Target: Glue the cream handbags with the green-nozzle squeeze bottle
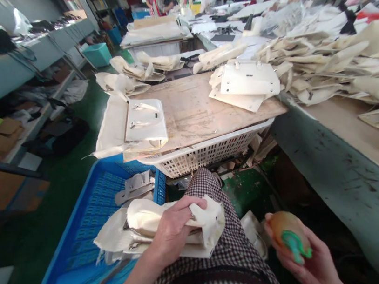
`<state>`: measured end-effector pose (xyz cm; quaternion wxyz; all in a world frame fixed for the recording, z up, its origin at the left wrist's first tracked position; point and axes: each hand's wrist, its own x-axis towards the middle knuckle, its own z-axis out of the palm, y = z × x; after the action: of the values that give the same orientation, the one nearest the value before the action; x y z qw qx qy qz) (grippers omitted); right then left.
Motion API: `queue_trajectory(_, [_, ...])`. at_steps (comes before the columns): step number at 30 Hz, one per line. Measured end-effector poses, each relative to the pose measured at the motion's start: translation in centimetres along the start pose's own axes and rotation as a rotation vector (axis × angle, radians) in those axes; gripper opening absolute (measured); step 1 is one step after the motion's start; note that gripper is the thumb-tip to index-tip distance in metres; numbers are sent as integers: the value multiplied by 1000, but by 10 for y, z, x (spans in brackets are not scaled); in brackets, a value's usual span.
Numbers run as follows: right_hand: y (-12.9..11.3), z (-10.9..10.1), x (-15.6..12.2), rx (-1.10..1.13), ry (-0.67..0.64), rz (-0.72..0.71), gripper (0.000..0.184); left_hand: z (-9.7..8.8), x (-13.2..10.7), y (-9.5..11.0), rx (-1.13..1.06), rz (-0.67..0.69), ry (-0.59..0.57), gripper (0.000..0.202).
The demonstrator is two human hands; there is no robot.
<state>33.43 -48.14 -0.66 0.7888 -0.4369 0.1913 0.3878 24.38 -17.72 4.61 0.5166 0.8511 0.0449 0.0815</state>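
Observation:
My left hand (pixel 173 229) is closed on a cream fabric bag piece (pixel 144 219) that lies folded across my checked lap, its left part over a blue basket (pixel 65 258). My right hand (pixel 314 256), off to the right of my knees, grips a rounded orange-brown object (pixel 283 223) with a green curled strip on its end. Its exact kind cannot be made out. Below, between my leg and the right hand, another cream piece (pixel 253 231) shows in part.
Ahead, a wooden board (pixel 185 109) on a white crate (pixel 208 153) carries cream bag pieces (pixel 146 120) and white flaps (pixel 247 77). A bench (pixel 346 153) at right holds a large heap of cream pieces (pixel 333 60). Several people stand far back.

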Motion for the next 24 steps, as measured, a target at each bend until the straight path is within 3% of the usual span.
queue_trajectory(3, [6,0,-2,231,-46,-26,47,0,-5,5,102,71,-6,28])
queue_trajectory(6, [5,4,-2,220,-25,-131,43,1,-9,8,149,104,-45,25])
queue_trajectory(10, [-2,4,5,-102,107,-361,31,4,-11,3,88,84,-36,25])
queue_trajectory(14, [-8,2,12,-505,240,-509,41,3,-9,-1,-33,21,2,22])
queue_trajectory(18, [-10,9,20,-652,210,-540,49,1,-9,3,-101,-15,33,26])
queue_trajectory(24, [-13,22,42,-779,160,-594,52,-1,-9,3,-85,47,50,22])
